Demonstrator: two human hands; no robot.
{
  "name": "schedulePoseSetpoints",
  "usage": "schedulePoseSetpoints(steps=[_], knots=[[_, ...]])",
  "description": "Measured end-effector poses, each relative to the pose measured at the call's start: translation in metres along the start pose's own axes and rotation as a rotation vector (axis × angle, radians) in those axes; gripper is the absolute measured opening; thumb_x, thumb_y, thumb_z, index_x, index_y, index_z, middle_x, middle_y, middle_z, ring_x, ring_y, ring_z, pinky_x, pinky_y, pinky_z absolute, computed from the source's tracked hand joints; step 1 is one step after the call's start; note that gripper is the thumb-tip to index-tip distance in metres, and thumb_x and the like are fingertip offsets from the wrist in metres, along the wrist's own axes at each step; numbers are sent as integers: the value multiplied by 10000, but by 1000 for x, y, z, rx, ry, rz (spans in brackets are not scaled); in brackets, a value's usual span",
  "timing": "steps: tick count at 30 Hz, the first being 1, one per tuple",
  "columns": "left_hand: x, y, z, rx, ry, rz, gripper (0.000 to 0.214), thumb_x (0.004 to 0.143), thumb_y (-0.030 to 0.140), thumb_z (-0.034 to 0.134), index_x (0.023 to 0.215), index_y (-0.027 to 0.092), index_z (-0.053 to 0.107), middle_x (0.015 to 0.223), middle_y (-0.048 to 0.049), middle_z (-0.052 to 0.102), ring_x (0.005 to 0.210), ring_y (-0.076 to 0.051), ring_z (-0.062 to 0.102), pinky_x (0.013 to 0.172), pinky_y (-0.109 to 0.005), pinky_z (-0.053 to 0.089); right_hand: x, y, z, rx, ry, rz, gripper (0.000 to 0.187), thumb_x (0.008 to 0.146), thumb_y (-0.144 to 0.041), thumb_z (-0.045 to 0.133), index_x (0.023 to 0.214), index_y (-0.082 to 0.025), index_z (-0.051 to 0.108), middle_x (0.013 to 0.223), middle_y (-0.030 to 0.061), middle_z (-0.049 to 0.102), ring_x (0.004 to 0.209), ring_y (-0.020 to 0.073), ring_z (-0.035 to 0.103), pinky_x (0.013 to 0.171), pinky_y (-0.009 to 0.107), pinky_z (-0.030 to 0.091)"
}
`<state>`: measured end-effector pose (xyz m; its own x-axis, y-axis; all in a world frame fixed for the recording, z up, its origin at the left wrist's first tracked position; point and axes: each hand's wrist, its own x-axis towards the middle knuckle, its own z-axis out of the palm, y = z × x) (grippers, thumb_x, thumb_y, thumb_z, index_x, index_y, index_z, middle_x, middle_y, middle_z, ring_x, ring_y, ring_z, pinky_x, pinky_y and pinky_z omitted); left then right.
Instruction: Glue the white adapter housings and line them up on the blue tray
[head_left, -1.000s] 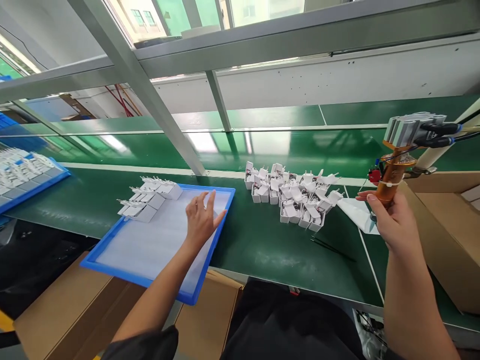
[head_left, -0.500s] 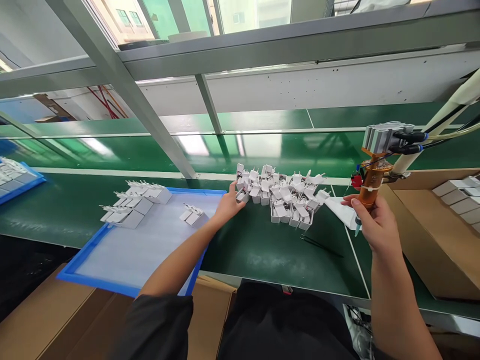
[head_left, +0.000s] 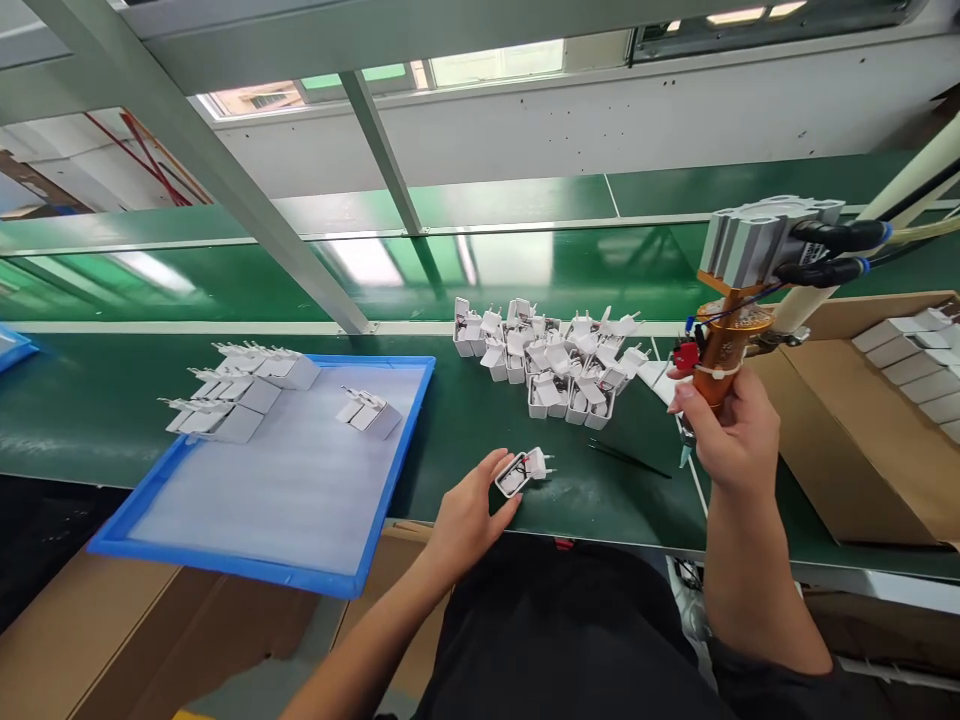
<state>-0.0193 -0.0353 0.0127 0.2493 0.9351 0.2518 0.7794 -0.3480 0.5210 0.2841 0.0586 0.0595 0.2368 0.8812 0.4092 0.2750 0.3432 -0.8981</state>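
Note:
Between the thumb and fingers of my left hand [head_left: 469,515] is a white plug adapter [head_left: 517,474], its open housing showing small wires inside and its pronged cap at the right side. My right hand [head_left: 735,425] is wrapped round the orange body of a dispensing tool [head_left: 724,350], whose pale blue nozzle [head_left: 685,455] points down over the bench. A heap of white open adapters [head_left: 555,355] lies beyond my left hand. Dark tweezers [head_left: 628,458] rest on the bench between my hands.
At left, a blue-rimmed tray [head_left: 397,460] carries rows of closed adapters [head_left: 247,390] and a small separate group [head_left: 367,410]. A cardboard box [head_left: 847,440] with white pieces stands at right. Behind the tool runs a pale arm [head_left: 892,225] with cables.
My left hand has drawn one adapter from the heap toward the bench's front edge. My right hand still grips the dispensing tool. The view has tilted downward.

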Motion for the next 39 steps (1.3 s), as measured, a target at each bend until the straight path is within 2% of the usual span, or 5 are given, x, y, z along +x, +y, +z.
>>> schedulePoseSetpoints(steps=[5,11,17,21,39], knots=[[9,4,23,130,128,391,460,930,174,639,1362,309,563,1619,-160,350,1331,-325,577,992,-417,577,-5,-13,5,18,-27,-10,308,850,-441,710,1045,-218,625,894,37,702,631,141,593,539,276,496],[15,-2,36,-117,169,100,497,941,159,587,1418,242,478,1534,-187,420,1209,-247,650,915,-350,610,-12,-26,22,69,-46,-35,262,850,-420,720,980,-224,604,845,24,678,616,135,573,539,274,482],[17,-2,42,-205,55,-147,254,897,312,664,1105,177,608,1295,-173,631,1173,-296,656,944,-414,566,-23,-47,53,147,-63,-60,352,808,-429,764,1011,-245,545,753,-25,639,549,124,546,513,277,476],[20,8,44,-215,0,-167,242,910,384,642,1072,208,604,938,-61,709,853,-229,702,777,-339,558,-29,-65,78,153,-52,-110,396,764,-435,803,939,-259,496,606,-71,536,479,120,491,464,279,443],[36,43,25,-427,-94,-203,329,805,362,703,1093,203,683,852,-33,718,811,-211,669,726,-294,524,-33,-78,92,48,-12,-277,224,822,-301,660,904,-264,454,584,-70,570,490,138,541,516,301,479]])
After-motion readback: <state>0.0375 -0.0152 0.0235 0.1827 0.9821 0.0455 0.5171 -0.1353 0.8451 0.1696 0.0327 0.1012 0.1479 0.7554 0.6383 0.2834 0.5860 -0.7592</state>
